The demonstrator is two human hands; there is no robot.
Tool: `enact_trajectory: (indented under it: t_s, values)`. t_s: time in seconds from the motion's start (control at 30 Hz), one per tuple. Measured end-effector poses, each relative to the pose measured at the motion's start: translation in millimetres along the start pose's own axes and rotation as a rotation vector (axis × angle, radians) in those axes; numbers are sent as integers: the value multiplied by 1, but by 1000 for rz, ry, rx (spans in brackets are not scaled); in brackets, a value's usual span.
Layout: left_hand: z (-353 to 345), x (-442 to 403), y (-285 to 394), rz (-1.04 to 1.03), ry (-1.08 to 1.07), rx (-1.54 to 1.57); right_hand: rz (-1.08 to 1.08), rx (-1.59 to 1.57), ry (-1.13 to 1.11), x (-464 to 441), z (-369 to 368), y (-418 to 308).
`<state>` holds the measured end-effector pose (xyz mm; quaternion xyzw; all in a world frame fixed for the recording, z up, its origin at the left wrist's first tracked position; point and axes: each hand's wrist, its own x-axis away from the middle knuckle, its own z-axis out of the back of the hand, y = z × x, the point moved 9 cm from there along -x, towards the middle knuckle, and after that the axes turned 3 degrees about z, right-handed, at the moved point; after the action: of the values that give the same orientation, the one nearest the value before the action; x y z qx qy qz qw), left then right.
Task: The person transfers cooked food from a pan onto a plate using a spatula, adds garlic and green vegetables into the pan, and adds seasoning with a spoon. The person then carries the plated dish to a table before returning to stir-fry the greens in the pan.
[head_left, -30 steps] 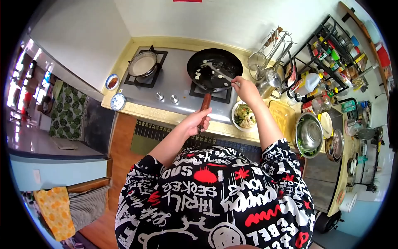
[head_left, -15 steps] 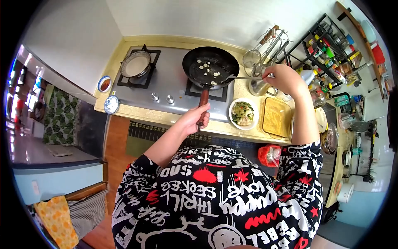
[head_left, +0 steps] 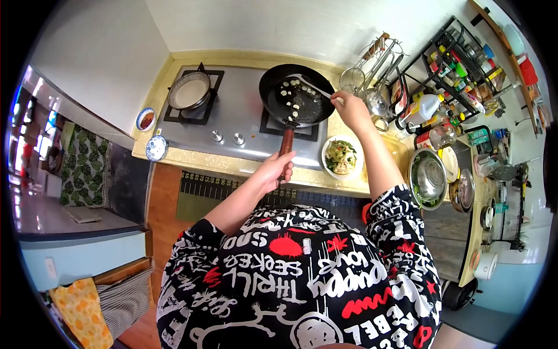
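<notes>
A black wok [head_left: 274, 100] sits on the right burner of the stove. My left hand [head_left: 275, 171] is wrapped round its wooden handle [head_left: 287, 141]. Pale slices, possibly garlic [head_left: 285, 93], lie scattered in the wok, several of them near the far side. My right hand [head_left: 351, 110] grips a metal spatula [head_left: 318, 89] by its handle over the wok's right rim. The spatula's head rests inside the wok, towards the far side among the slices. Beside the wok, nearer to me, stands a white bowl [head_left: 326, 167] of sliced green and pale vegetables [head_left: 342, 156].
A patterned bowl [head_left: 190, 93] stands on the left burner. Two small dishes, one with red contents [head_left: 146, 119] and one blue and white [head_left: 156, 148], sit at the counter's left. Metal bowls [head_left: 430, 177], bottles [head_left: 426, 109] and a utensil rack [head_left: 381, 64] are on the right.
My right hand has moved left with the spatula, whose head went from the wok's right side to its far side. Several slices have shifted. The wok has moved slightly to the right.
</notes>
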<state>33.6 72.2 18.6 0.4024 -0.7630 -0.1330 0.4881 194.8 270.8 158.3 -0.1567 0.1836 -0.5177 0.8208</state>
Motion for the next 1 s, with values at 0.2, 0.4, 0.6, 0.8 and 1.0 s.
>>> enact_trajectory:
  t_s: [0.2,0.4,0.6,0.8,1.0]
  values:
    - [20,-17,-20,-65,-28,-21,36,104,-61,6,-7,10]
    - [28,-27,-34,-62,-43,-45,-8,246,-168,26,52,-6]
    - [31,-29,-33,-15,-64,-22,-11,251,-312,39,94,-39]
    - [34,-31,-32,34,-72,-22,-1,254,-402,43,73,-49]
    - [40,-34,-34,64,-54,-51,-110,70,-99,39,23,-26]
